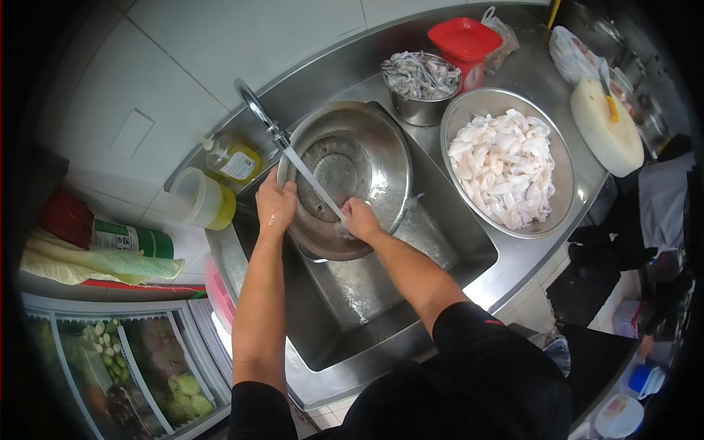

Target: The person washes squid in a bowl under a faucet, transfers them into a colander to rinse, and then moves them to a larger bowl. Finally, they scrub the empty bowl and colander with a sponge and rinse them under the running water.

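Note:
A large steel bowl [392,158] is tilted in the sink [367,293], under the running tap [257,106]. My left hand [276,205] is closed on the bowl's left rim. Near the bowl's lower right, my right hand [359,218] has its fingers curled together where the water stream lands; whatever they may hold is too small to make out. Small dark bits lie on the bowl's inner surface.
Right of the sink stands a wide bowl of white squid pieces [506,169]. Behind are a pot of squid parts [420,77] and a red scale [465,40]. A soap bottle [233,160] and plastic tub [202,198] stand left; a round board [607,128] lies far right.

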`<state>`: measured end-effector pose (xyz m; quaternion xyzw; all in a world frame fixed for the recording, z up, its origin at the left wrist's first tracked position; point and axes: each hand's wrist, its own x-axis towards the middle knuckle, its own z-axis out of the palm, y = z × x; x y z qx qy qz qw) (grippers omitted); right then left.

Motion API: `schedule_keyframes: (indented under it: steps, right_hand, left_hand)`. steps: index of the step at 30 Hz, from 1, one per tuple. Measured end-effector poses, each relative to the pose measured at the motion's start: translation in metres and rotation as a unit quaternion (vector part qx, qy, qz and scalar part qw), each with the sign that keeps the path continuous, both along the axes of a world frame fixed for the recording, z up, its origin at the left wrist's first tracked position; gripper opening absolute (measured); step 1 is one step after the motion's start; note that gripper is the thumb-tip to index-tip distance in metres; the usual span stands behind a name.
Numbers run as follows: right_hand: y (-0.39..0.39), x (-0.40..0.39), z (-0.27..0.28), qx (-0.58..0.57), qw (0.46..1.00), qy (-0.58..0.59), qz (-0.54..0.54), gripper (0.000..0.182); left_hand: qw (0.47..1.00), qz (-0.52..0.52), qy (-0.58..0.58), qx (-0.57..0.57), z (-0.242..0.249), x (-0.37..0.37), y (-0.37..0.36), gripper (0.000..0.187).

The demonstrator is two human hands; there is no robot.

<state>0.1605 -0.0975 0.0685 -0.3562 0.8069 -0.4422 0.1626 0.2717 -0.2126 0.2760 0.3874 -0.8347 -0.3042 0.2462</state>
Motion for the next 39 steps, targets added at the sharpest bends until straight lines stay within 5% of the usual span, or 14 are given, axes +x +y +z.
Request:
schedule_keyframes:
  steps: [7,9,12,14,16,19,22,25,28,29,32,35,38,39]
  right_hand:
    - [0.049,-0.05,0.014,0.32,0.93,0.167,0.062,0.021]
    - [0.07,-0.073,0.024,0.354,0.927,0.123,0.01,0.024]
    - [0.079,-0.059,0.055,0.454,0.87,0.148,0.123,0.038]
    - [0.055,-0.012,0.052,0.313,0.928,0.094,0.18,0.046]
    - [0.028,0.042,0.027,0.017,0.97,0.077,0.229,0.056]
    - [0.006,0.051,0.058,0.021,0.951,0.253,0.178,0.068]
    - [0.009,-0.015,0.107,0.246,0.964,0.065,0.078,0.074]
    - [-0.009,0.017,0.018,0.188,0.954,0.179,-0.151,0.073]
    - [-0.015,0.055,0.045,0.075,0.948,0.241,0.192,0.072]
    - [-0.008,0.046,0.056,0.081,0.955,0.218,0.183,0.071]
    - [-0.012,0.001,0.014,0.116,0.978,0.135,-0.109,0.069]
    - [-0.025,0.045,0.028,0.264,0.953,0.049,-0.143,0.069]
    - [-0.012,0.067,0.074,0.151,0.981,0.038,0.118,0.072]
    - [-0.01,0.06,0.071,0.125,0.973,0.125,0.152,0.072]
  left_hand:
    - [0.999,0.016,-0.028,-0.022,-0.006,0.012,0.004,0.042]
    - [0.999,0.012,-0.038,-0.037,-0.009,0.022,0.002,0.043]
    - [0.996,0.033,-0.085,-0.019,-0.013,0.025,-0.002,0.043]
    - [0.998,0.028,-0.059,0.0,-0.023,0.022,0.002,0.044]
    - [0.998,0.026,-0.027,0.048,-0.032,0.018,0.01,0.044]
    - [0.994,0.011,0.026,0.104,-0.036,0.029,0.028,0.042]
    - [0.971,0.05,0.084,0.218,-0.025,0.049,0.035,0.04]
    - [0.965,0.048,0.13,0.222,-0.033,0.048,0.042,0.04]
    - [0.974,0.055,0.119,0.183,-0.063,0.035,0.043,0.04]
    - [0.971,0.054,0.104,0.206,-0.052,0.036,0.046,0.04]
    - [0.969,0.06,0.101,0.216,-0.031,0.049,0.046,0.04]
    - [0.97,0.048,0.12,0.208,-0.047,0.039,0.042,0.041]
    - [0.984,0.062,0.038,0.165,-0.044,0.025,0.046,0.043]
    - [0.985,0.057,0.007,0.16,-0.039,0.026,0.046,0.045]
